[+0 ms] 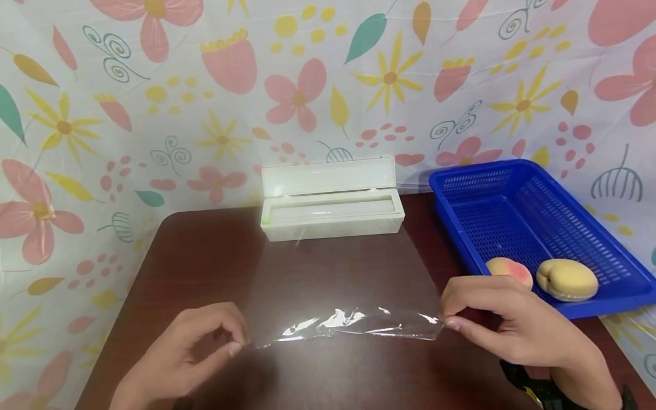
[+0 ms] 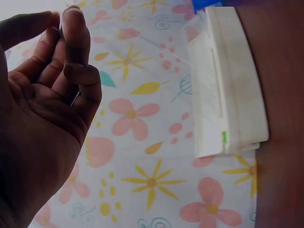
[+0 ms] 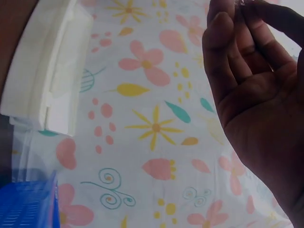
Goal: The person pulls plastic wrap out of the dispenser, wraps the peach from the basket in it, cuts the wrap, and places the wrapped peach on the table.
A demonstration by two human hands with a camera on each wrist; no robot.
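Head view: L hand is pinching the near L corner of the clear film b/w thumb & index tip, other fingers curling in. R hand is pinching the near R corner likewise, tips closed tight; dark wristband is showing below it. Film is stretching from the white box twd the person, above the brown table, near edge crinkling & catching light. Box is sitting at the table's far edge w/ lid standing up at the back, white roll lying inside. Blue basket is holding 2 fruits at its near end, on the R. Flowered cloth is hanging behind.

L wrist view: thumb & index tips are meeting at the top; can't tell film b/w them here. Box is showing on the R.

R wrist view: fingertips are meeting at the top edge, a bit of film glinting there. Box is showing upper L, basket corner lower L.
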